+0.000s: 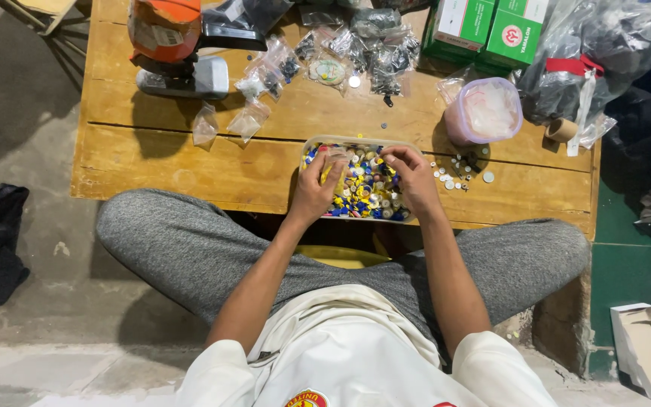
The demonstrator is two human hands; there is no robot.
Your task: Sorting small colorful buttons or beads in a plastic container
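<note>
Both hands are digging into a clear plastic tub (pixel 408 151) of small glossy caps (pixel 367 188) on the wooden table (pixel 190 162): left grip (pixel 315 190) curled, fingers pressed together; right grip (pixel 411 175) pinching caps.

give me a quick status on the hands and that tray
Left hand and right hand both in the tray of small coloured pieces. Grip unclear. Nothing blocking.

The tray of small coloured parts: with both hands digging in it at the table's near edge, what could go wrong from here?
1. The tray sits close to the near edge of the wooden table; a push from the left hand or right hand could tip it toward the lap.
2. The loose white pieces beside the tray could be swept off by the right forearm.
3. The open pink tub stands near the right hand and might get knocked.
</note>
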